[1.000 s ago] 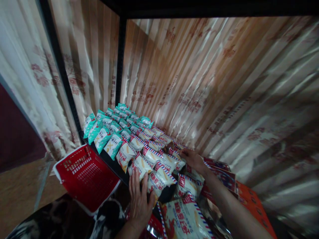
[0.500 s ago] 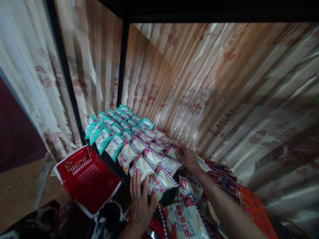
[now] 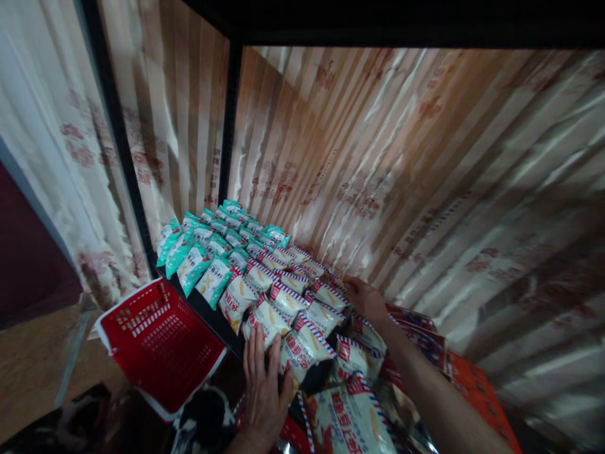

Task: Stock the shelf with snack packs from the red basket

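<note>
Rows of white snack bags [image 3: 303,345] with red lettering and striped edges stand on a dark shelf. My left hand [image 3: 267,384] lies at the front of these rows, fingers extended and a little apart, its fingertips against a front white bag [image 3: 267,317]. At the back of the rows, my right hand [image 3: 366,299] has its fingers curled at the edge of a rear white bag [image 3: 338,287]; the fingertips are partly hidden. Left of the white bags stand rows of teal snack bags [image 3: 213,280]. A larger-looking white bag [image 3: 350,416] lies closest to me.
A red plastic basket [image 3: 170,359] with a white rim is below the shelf's front edge at left. Orange packaging [image 3: 479,391] and dark printed boxes [image 3: 420,337] are at right. Black posts [image 3: 231,120] and a pleated, patterned curtain [image 3: 378,157] enclose the back.
My right hand has shifted slightly right at the back row, and the white bag formerly to its right is no longer seen there. My left hand stays against the front bag.
</note>
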`<state>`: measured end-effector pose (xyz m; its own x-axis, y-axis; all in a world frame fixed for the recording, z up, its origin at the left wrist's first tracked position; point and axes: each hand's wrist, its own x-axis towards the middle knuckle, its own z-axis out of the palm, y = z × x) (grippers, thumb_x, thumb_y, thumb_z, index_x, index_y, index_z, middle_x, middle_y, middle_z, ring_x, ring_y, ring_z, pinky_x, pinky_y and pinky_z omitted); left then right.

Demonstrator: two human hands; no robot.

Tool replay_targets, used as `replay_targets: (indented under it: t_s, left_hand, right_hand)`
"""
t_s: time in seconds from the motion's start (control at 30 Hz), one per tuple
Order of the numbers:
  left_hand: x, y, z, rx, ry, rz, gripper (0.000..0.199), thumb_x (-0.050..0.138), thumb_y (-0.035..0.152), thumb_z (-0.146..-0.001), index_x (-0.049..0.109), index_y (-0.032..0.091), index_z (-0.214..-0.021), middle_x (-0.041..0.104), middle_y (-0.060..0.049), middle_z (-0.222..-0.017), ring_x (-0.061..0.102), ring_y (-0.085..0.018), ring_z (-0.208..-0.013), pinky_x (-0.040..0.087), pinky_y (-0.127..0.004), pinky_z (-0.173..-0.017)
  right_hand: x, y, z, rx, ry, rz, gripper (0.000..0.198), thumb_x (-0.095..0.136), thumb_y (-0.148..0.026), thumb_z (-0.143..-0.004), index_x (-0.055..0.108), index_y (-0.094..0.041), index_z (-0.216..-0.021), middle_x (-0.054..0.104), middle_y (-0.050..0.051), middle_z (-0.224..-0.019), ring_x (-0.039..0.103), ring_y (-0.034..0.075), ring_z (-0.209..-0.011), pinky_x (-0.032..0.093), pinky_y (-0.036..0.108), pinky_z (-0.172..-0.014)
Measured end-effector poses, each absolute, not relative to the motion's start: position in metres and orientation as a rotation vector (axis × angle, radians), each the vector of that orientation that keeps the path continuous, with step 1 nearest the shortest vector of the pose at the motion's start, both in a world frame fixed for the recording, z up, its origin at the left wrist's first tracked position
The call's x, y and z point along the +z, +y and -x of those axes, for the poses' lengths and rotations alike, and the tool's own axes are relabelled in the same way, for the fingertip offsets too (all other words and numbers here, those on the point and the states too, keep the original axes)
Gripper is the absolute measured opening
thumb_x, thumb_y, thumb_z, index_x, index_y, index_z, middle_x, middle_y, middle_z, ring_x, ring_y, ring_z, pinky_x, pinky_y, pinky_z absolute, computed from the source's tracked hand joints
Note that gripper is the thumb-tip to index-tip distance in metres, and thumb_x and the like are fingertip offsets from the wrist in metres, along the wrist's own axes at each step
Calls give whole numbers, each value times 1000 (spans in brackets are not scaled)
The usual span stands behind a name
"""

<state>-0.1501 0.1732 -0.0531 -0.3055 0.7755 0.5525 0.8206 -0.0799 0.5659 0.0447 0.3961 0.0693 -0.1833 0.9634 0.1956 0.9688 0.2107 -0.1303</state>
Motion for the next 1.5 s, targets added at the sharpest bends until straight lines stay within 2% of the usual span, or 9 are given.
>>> replay_targets:
  t_s: [0.23, 0.47, 0.63, 1.0, 1.1, 1.27, 1.5]
  left_hand:
    - [-54, 174, 151, -1327, -2077, 1820, 56, 45, 25, -88, 26, 23, -142, 7, -11, -152, 17, -33, -136, 32, -53, -102]
    - [-52, 175, 152, -1289, -2081, 1820, 56, 43, 24, -88, 26, 23, -141, 7, -11, -152, 18, -33, -136, 34, -52, -100]
    - [-52, 175, 152, -1288, -2068, 1822, 56, 44, 25, -88, 27, 23, -141, 7, -11, -152, 19, -32, -136, 34, -52, -101]
    - [-57, 176, 153, -1250, -2050, 1835, 56, 44, 24, -88, 28, 22, -141, 8, -13, -152, 19, -32, -136, 35, -52, -99]
    - [-57, 176, 153, -1266, -2060, 1827, 56, 45, 24, -87, 28, 23, -141, 8, -12, -152, 19, -32, -136, 34, -52, -100]
    - [-55, 175, 152, -1310, -2072, 1833, 55, 45, 24, -88, 28, 23, -141, 8, -11, -152, 18, -32, -136, 32, -52, -102]
    - [-57, 174, 150, -1341, -2069, 1830, 55, 45, 23, -88, 29, 23, -140, 9, -11, -152, 17, -32, -136, 30, -53, -103]
  right_hand:
    - [64, 413, -53, 44, -2456, 1850, 32, 47, -30, -82, 66, -21, -106, 72, 8, -94, 67, 22, -82, 48, 28, -68]
    - [63, 428, -62, 189, -2450, 1782, 23, 51, -27, -77, 73, -22, -80, 72, 2, -75, 66, 19, -72, 48, 26, -63]
    - [65, 435, -62, 250, -2340, 1758, 27, 53, -33, -76, 73, -21, -89, 72, 2, -73, 66, 20, -71, 49, 26, -60]
    - [58, 441, -34, 313, -2313, 1761, 22, 54, -33, -76, 73, -26, -82, 71, -2, -70, 64, 16, -69, 46, 22, -62]
    - [57, 439, -34, 309, -2317, 1770, 24, 52, -34, -78, 73, -25, -87, 72, -1, -74, 64, 16, -70, 47, 23, -63]
    - [63, 437, -51, 238, -2284, 1816, 33, 44, -32, -84, 67, -21, -106, 72, 2, -93, 66, 17, -81, 49, 24, -68]
    - [71, 424, -93, 68, -2310, 1925, 27, 47, -26, -81, 70, -23, -95, 72, 4, -94, 66, 20, -86, 49, 28, -75]
